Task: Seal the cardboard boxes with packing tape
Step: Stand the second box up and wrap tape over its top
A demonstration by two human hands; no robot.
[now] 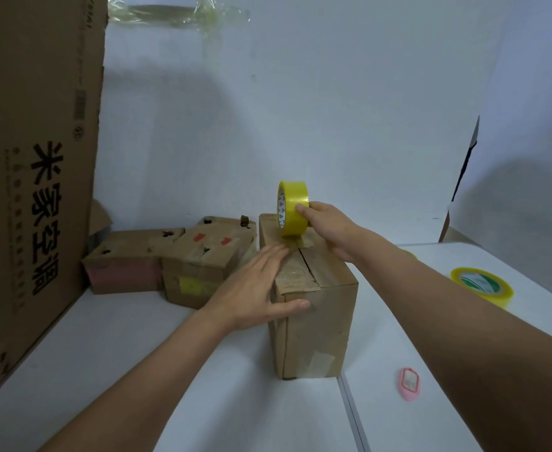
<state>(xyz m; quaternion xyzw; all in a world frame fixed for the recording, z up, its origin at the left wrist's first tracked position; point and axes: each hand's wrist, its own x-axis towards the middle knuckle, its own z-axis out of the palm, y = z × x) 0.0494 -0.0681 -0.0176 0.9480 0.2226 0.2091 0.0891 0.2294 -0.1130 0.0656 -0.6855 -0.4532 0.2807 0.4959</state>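
A brown cardboard box (320,324) stands upright on the white table, its top flaps closed with a seam down the middle. My right hand (330,230) grips a yellow tape roll (292,208) standing on edge at the far end of the box top. A strip of tape (296,246) runs from the roll along the seam. My left hand (255,291) lies flat on the top's near left part, fingers straight, thumb against the front face.
Two smaller worn cardboard boxes (203,265) sit behind on the left. A tall printed carton (30,177) stands at the far left. A second yellow tape roll (482,285) lies flat at the right, and a pink cutter (410,384) lies near the front right.
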